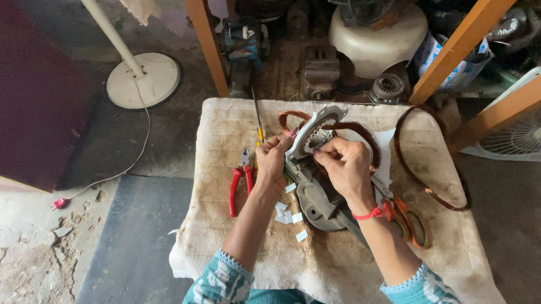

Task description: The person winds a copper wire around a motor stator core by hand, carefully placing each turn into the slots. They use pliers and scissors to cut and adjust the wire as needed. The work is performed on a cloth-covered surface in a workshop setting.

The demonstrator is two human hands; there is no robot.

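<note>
Here both hands (312,162) grip motor stator (315,135) over cloth (231,129).

package (459,65) — blue-and-white bag | top right, behind orange wooden beam | partly hidden

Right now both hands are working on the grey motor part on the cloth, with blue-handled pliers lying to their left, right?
Not quite: the pliers have red handles, not blue, as the head view shows. The rest holds: the left hand and right hand are on the grey motor part on the cloth.
</note>
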